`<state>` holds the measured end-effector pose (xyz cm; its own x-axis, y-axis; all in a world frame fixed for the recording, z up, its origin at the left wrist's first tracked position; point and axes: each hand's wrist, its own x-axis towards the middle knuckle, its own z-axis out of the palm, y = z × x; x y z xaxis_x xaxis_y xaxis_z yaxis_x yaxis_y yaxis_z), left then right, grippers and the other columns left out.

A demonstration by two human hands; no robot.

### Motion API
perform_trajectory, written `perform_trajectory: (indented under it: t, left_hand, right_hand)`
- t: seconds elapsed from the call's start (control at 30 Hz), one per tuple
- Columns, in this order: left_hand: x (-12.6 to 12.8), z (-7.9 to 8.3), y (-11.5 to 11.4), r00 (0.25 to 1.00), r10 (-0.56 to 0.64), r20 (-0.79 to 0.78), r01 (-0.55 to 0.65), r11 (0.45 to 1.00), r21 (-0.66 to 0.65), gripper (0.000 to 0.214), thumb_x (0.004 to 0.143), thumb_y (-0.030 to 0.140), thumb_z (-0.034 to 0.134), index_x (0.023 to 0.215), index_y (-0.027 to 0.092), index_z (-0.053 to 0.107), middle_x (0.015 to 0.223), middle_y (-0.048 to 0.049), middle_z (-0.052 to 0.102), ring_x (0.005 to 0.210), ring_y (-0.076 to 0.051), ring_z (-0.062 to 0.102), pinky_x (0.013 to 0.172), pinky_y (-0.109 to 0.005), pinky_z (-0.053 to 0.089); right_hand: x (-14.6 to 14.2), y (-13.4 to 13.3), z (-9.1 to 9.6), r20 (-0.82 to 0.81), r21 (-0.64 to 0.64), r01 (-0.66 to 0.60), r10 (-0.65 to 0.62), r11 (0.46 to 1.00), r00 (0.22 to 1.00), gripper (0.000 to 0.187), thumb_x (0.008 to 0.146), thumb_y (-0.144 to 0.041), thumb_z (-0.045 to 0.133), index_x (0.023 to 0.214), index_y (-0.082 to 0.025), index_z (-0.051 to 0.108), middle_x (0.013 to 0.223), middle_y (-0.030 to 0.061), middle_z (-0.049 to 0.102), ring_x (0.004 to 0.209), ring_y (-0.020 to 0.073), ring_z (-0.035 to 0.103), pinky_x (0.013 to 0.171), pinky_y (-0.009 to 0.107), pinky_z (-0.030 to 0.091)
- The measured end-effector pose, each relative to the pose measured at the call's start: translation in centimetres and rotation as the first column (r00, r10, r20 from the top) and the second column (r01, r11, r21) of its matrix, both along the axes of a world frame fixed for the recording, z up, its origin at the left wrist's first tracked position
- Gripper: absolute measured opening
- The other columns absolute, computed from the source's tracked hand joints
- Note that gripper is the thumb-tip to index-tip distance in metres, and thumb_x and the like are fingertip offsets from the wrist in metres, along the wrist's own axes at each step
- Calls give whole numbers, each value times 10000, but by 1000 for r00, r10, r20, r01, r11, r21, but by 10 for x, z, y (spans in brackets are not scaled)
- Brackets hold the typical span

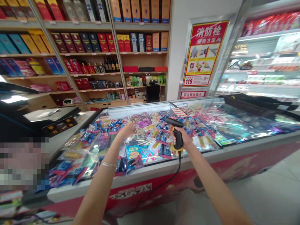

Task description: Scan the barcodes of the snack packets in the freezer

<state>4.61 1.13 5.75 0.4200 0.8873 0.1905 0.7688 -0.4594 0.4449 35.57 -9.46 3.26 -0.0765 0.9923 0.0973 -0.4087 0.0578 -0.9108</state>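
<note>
My right hand (182,137) is wrapped round the grip of a black and yellow barcode scanner (178,141), its head pointing up and left. From the scanner's base a black cable hangs down over the freezer's front. My left hand (129,128), a bracelet on its wrist, is closed above the heap of packets; whatever is in its fingers, if anything, I cannot make out. Blue and pink snack packets (165,150) lie just left of the scanner, and purple packets (142,120) lie beyond my left hand. A bright blue packet (133,149) rests nearer to me.
The packets cover the glass top of a chest freezer (199,161) with a red front. Black trays (255,106) sit at its right. Left stands a counter (86,120). Shelves of boxed bottles (84,42) and a lit display fridge (264,62) stand behind.
</note>
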Motion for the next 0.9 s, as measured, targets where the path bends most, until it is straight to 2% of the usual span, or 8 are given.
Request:
perform_trajectory:
  t: [0.07,0.17,0.27,0.33,0.43,0.53,0.7,0.9]
  left_hand:
    - [46,11,-11,987,-68,-143,71,997,21,309,654,179,692,962,204,676,804,-26,702,797,-213,650,729,-278,465]
    - [118,8,-35,984,70,-165,-37,980,197,306,829,205,540,1110,257,649,989,-69,707,977,-244,639,831,-333,468]
    - [170,-17,-54,990,62,-126,-8,919,393,366,907,195,411,1218,275,586,1279,-85,595,1216,-245,512,1015,-420,382]
    - [188,-38,-60,989,47,-137,14,911,413,365,913,326,437,1251,263,561,1402,-95,487,1318,-290,397,1068,-509,314]
    - [196,-63,-59,990,37,-137,23,910,414,530,879,534,431,1335,267,481,1465,-100,404,1370,-329,303,1081,-575,266]
    - [193,-73,-56,993,37,-114,15,905,425,555,887,574,371,1360,293,448,1470,-80,400,1385,-309,280,1099,-560,244]
    - [191,-71,-59,996,17,-90,21,918,397,534,920,556,290,1352,292,460,1443,-72,437,1381,-283,289,1106,-547,245]
    - [182,-60,-64,999,4,-35,8,939,344,548,935,536,259,1390,270,407,1496,-54,366,1405,-246,258,1143,-509,204]
  right_hand:
    - [30,-9,-11,-14,-42,63,-64,997,998,247,726,-424,577,734,-177,575,402,-29,494,336,98,407,335,202,318]
    - [63,-20,-26,-88,-66,117,-123,991,988,235,715,-409,582,792,-187,597,446,-31,515,344,101,413,352,214,358]
    - [83,-25,-38,-152,-32,195,-198,980,968,236,692,-385,602,818,-186,608,530,-11,580,360,96,426,352,214,375]
    - [90,-23,-45,-181,-33,233,-235,972,955,227,671,-360,622,809,-181,606,604,8,628,378,88,444,347,202,376]
    - [94,-18,-50,-229,-104,277,-294,955,928,205,645,-319,639,784,-174,599,674,27,667,399,79,464,349,187,392]
    - [93,-16,-50,-247,-178,301,-339,937,908,191,641,-301,639,775,-170,602,667,33,671,405,81,473,356,186,413]
    - [93,-17,-49,-235,-186,293,-332,938,913,206,631,-301,644,781,-167,604,686,38,675,405,78,469,352,183,413]
    - [92,-18,-47,-171,-176,313,-342,933,924,209,617,-305,639,776,-175,597,721,47,676,412,83,467,357,196,417]
